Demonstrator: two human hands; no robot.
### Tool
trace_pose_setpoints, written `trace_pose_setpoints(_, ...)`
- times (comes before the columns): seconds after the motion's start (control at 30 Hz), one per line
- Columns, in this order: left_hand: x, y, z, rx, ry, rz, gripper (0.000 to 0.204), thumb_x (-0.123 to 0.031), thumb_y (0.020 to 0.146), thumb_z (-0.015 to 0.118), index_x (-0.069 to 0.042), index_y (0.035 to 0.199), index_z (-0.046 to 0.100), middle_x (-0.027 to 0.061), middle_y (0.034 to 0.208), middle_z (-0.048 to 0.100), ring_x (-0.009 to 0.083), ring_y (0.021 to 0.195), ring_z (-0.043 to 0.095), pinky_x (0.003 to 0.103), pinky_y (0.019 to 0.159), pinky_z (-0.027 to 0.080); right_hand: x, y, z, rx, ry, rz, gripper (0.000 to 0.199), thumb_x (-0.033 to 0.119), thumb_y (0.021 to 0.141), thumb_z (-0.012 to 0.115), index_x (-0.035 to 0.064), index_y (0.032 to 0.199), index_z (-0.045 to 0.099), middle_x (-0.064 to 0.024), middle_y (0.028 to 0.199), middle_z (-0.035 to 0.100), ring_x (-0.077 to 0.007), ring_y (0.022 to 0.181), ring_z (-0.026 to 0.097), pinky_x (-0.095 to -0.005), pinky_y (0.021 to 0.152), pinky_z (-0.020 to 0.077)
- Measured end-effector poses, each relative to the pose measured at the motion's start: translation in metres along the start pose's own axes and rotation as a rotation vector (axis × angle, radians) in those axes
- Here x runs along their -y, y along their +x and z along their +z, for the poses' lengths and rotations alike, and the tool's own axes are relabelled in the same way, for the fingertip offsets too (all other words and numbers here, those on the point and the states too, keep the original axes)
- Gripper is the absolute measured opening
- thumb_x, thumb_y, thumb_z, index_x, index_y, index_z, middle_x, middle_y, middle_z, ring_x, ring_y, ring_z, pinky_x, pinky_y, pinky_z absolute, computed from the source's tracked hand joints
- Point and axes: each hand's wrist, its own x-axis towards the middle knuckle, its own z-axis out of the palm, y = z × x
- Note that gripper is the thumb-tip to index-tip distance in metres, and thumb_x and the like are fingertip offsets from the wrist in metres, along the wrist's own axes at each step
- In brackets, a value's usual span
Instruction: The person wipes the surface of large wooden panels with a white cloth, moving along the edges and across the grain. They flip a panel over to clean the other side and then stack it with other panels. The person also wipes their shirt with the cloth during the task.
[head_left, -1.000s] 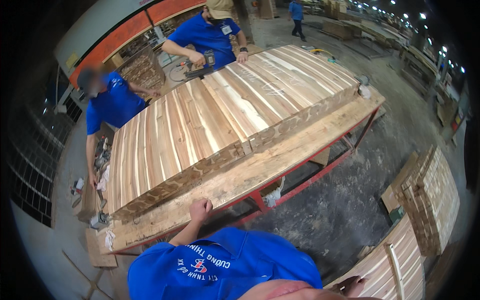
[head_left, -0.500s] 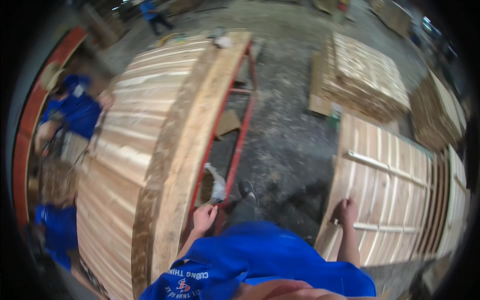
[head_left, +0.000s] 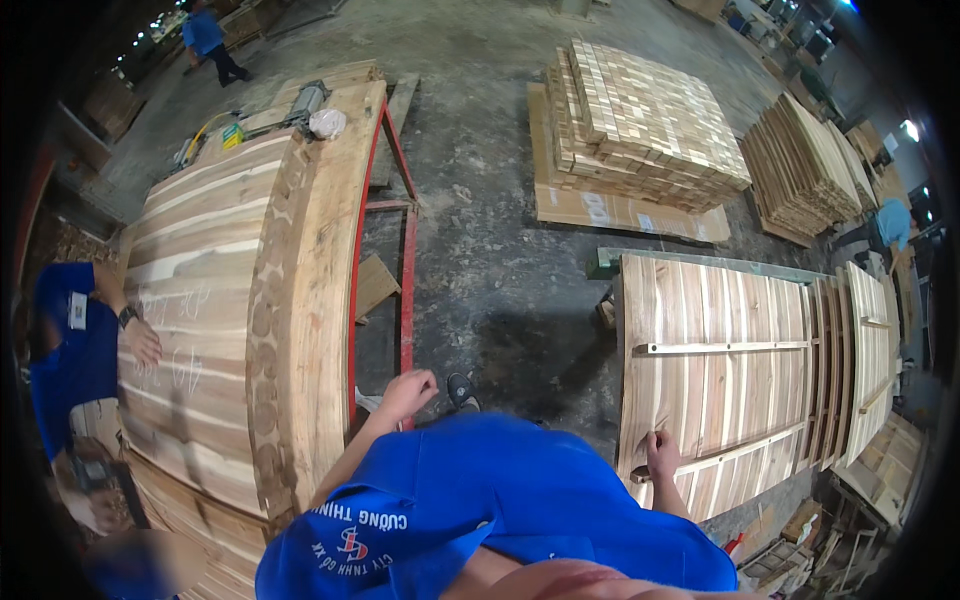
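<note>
Between the workbench (head_left: 325, 240) on the left and the striped wooden panel (head_left: 715, 395) on the right, a lane of dark floor (head_left: 480, 280) runs away from the person, edged by the bench's red frame (head_left: 408, 290) and the panel's left side. The panel, brown and cream in bands, bears two narrow battens (head_left: 728, 348) across its upper face. Over its near left corner the right hand (head_left: 662, 455) is curled; whether it touches or grips anything, I cannot tell. The left hand (head_left: 408, 392), loosely folded with nothing visible in it, is beside the bench frame. A thick slab (head_left: 200, 250) lies on the bench, a co-worker's hand (head_left: 140, 343) on it. Beyond the panel, a stack of wood blocks (head_left: 655, 105) on cardboard (head_left: 575, 207) narrows the lane; more panels (head_left: 868, 340) stand to the right.
</note>
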Motion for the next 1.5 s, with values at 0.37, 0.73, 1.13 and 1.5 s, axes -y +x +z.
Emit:
trace_pose_setpoints(0.37, -0.002, 0.24, -0.085, 0.297, 0.167, 0.423, 0.012, -0.022, 0.081, 0.066, -0.011, 0.084, 0.064, 0.0063, 0.083, 0.065, 0.0271, 0.09, 0.062, 0.041, 0.078, 0.048, 0.127, 0.081, 0.038, -0.442, 0.592, -0.039, 0.023, 0.011, 0.095, 0.056, -0.0009, 0.075, 0.054, -0.0031, 0.06, 0.043, -0.0083, 0.058, 0.04, -0.0269, 0.051, 0.036)
trace_pose_setpoints(0.73, 0.036, 0.394, -0.166, 0.221, 0.024, 0.088, 0.02, -0.026, 0.084, 0.065, -0.007, 0.089, 0.064, 0.0104, 0.085, 0.066, 0.0288, 0.081, 0.065, 0.04, 0.069, 0.05, 0.36, 0.354, 0.032, -0.146, 0.618, -0.325, 0.016, 0.014, 0.086, 0.065, 0.0002, 0.088, 0.058, -0.0133, 0.075, 0.057, -0.0248, 0.069, 0.057, -0.0346, 0.065, 0.0463)
trace_pose_setpoints(1.13, 0.102, 0.564, -0.262, 0.217, -0.099, -0.08, 0.023, -0.025, 0.084, 0.066, -0.005, 0.094, 0.065, 0.0161, 0.089, 0.068, 0.033, 0.087, 0.065, 0.041, 0.076, 0.05, 0.565, 0.601, 0.091, -0.088, 0.341, -0.443, 0.058, 0.028, 0.079, 0.07, 0.0026, 0.127, 0.048, -0.0205, 0.127, 0.05, -0.0383, 0.12, 0.046, -0.0446, 0.102, 0.0381)
trace_pose_setpoints(1.5, 0.137, 0.739, -0.351, 0.243, -0.033, -0.01, 0.021, -0.026, 0.085, 0.065, -0.007, 0.094, 0.064, 0.0135, 0.089, 0.067, 0.0305, 0.087, 0.064, 0.04, 0.075, 0.05, 0.625, 0.78, 0.129, -0.105, 0.282, -0.228, 0.081, 0.034, 0.076, 0.074, 0.0009, 0.139, 0.037, -0.0234, 0.142, 0.039, -0.0401, 0.129, 0.039, -0.0448, 0.108, 0.0351)
